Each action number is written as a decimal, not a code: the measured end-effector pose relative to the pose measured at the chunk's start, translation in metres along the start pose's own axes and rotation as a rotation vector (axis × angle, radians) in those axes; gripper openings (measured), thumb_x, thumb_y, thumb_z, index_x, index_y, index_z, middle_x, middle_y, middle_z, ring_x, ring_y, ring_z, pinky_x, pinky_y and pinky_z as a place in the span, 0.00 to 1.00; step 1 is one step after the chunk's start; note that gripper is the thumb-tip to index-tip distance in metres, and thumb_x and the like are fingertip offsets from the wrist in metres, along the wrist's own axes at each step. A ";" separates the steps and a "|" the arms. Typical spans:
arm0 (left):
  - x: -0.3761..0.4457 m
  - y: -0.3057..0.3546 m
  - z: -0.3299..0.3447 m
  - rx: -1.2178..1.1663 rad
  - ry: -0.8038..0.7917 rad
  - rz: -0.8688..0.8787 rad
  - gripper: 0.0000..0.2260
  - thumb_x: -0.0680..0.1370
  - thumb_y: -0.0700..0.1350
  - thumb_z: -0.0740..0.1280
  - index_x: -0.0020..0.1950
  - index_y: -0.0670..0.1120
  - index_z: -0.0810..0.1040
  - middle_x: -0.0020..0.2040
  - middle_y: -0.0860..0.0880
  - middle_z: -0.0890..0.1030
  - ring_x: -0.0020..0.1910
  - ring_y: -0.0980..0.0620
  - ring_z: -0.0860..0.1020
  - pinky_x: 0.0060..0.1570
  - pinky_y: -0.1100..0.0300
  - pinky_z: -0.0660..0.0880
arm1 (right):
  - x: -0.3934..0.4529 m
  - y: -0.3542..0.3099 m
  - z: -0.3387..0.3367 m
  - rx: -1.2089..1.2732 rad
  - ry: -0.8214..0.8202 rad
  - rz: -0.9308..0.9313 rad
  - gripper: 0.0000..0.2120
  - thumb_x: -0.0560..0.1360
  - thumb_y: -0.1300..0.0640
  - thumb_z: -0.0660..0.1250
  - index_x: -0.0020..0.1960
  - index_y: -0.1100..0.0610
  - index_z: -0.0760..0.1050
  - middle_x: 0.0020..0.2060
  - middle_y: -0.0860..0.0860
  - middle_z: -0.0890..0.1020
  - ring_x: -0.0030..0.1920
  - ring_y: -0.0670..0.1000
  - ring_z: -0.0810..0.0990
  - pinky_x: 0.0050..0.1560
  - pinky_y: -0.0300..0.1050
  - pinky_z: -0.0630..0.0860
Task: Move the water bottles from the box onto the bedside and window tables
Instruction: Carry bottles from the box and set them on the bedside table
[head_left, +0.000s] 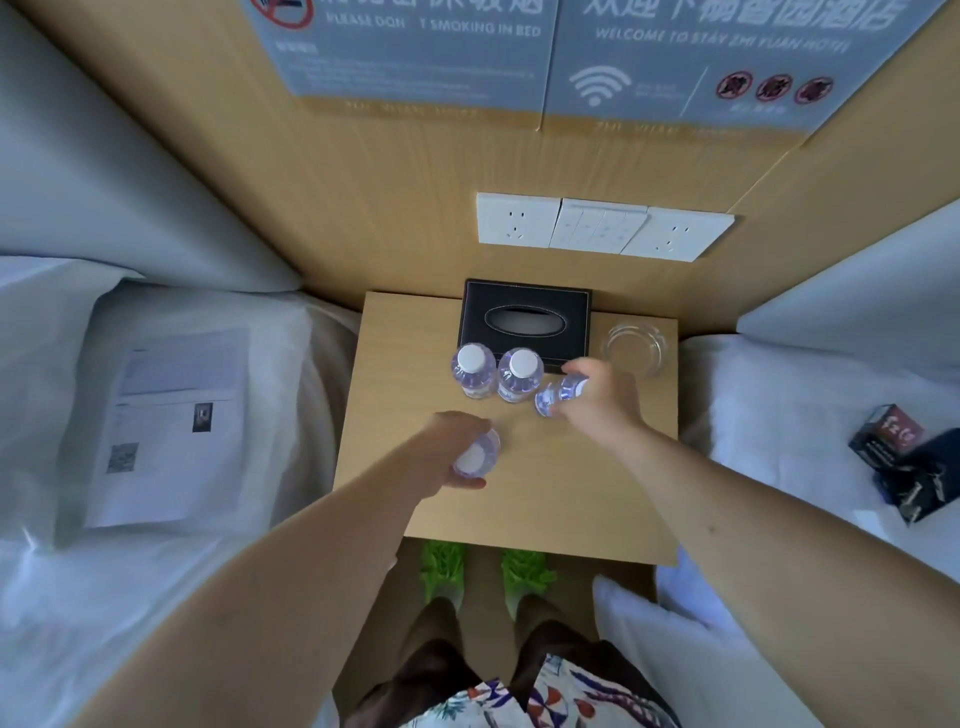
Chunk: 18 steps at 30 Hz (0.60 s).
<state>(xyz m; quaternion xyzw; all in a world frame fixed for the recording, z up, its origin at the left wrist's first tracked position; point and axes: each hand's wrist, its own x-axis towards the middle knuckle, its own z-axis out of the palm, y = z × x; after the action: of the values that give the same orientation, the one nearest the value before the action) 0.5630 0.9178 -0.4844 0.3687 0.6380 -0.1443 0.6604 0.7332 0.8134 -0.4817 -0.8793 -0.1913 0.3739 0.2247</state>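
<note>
Two clear water bottles with white caps (472, 370) (519, 374) stand upright side by side on the wooden bedside table (545, 483), just in front of a black tissue box. My right hand (597, 397) grips a third bottle (558, 397), which is tilted with its base toward the left, low over the table beside the standing pair. My left hand (454, 449) holds a fourth bottle (475, 457) upright above the table's middle, its white cap facing the camera. The box that held the bottles is out of view.
A black tissue box (524, 322) and a glass ashtray (634, 345) sit at the table's back. White beds flank the table; printed papers (166, 421) lie on the left bed, dark small boxes (904, 462) on the right. Wall sockets (602, 226) are above.
</note>
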 end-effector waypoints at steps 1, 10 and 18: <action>0.001 0.002 0.002 -0.033 -0.001 -0.008 0.06 0.80 0.44 0.71 0.54 0.44 0.77 0.64 0.38 0.74 0.59 0.36 0.78 0.48 0.41 0.82 | 0.003 -0.002 -0.001 -0.003 0.000 -0.009 0.28 0.68 0.62 0.78 0.67 0.55 0.78 0.59 0.52 0.83 0.58 0.55 0.80 0.57 0.45 0.76; 0.012 0.016 0.017 -0.258 0.009 -0.028 0.05 0.81 0.47 0.69 0.49 0.47 0.76 0.52 0.43 0.75 0.46 0.44 0.79 0.42 0.47 0.83 | 0.017 -0.017 -0.001 0.050 0.054 -0.054 0.25 0.69 0.69 0.72 0.64 0.55 0.80 0.59 0.52 0.82 0.59 0.54 0.80 0.52 0.43 0.76; 0.005 0.021 0.028 -0.350 0.000 -0.040 0.07 0.81 0.48 0.64 0.55 0.46 0.76 0.48 0.46 0.77 0.42 0.46 0.77 0.44 0.48 0.83 | 0.009 -0.007 -0.002 0.074 0.046 -0.077 0.33 0.71 0.66 0.72 0.74 0.53 0.72 0.67 0.53 0.78 0.66 0.56 0.76 0.58 0.43 0.73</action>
<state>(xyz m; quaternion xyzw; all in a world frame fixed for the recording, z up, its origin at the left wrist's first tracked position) 0.5987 0.9152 -0.4855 0.2354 0.6605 -0.0441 0.7116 0.7397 0.8231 -0.4815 -0.8707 -0.2059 0.3513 0.2756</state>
